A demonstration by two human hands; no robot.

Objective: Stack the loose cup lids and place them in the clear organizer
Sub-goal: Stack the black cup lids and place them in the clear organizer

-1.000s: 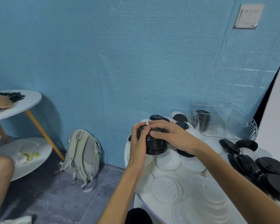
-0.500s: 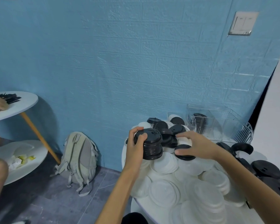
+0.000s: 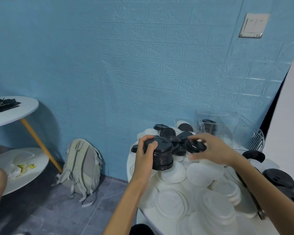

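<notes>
White, round and crowded, the table (image 3: pixel 143 212) fills the lower right, its near part buried under loose white lids (image 3: pixel 173 201). Both forearms reach up from the bottom edge over this pile. The left hand (image 3: pixel 145 156) stands thumb-up, fingers curled around the side of a stack of black lids (image 3: pixel 162 154), with the thumb pressed on the top lid; the stack sits tilted slightly on the white lids beneath it. Just to its right, the right hand (image 3: pixel 212 150) is held palm-down with the wrist bent, thumb and forefinger pinching the rim of a single black lid (image 3: pixel 194 146), which is tilted and lifted just beside the stack; the other fingers spread loosely below. More loose black lids (image 3: pixel 278 178) lie at the table's right edge, and others are heaped behind the hands. Further back, against the blue brick-pattern wall (image 3: pixel 126 65), stands the clear organizer (image 3: pixel 227 128), with a few black lids upright in one compartment. On the floor to the left, a grey backpack (image 3: pixel 82 167) leans against the wall.
</notes>
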